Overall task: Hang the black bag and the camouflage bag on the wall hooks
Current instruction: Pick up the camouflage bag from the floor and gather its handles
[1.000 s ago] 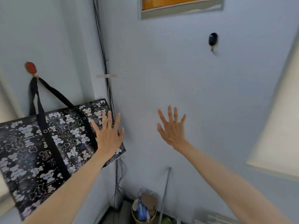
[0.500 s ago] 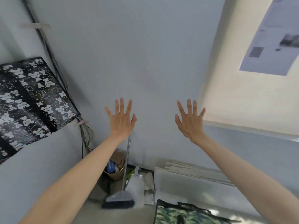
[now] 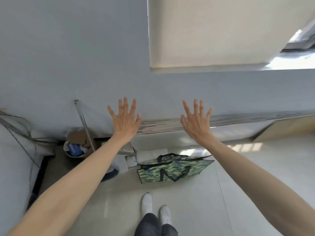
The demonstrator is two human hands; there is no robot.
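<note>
Nearest, two white shoes [image 3: 154, 207] and dark trouser legs stand on the pale tiled floor [image 3: 238, 193]. Just beyond the shoes, the camouflage bag [image 3: 172, 169] sits upright on the floor, its black handles [image 3: 167, 156] flopped over its top edge, not yet hung. Both bare arms reach forward above it. The left hand [image 3: 125, 119] and the right hand [image 3: 196, 120] are spread wide with fingers [image 3: 125, 104] splayed, holding nothing. Further left, a bin [image 3: 75, 148] with blue contents stands in the corner beside a leaning metal pole [image 3: 84, 124]. Flat boards [image 3: 238, 119] lean along the grey wall [image 3: 76, 48], under a cream roller blind [image 3: 213, 31].
</note>
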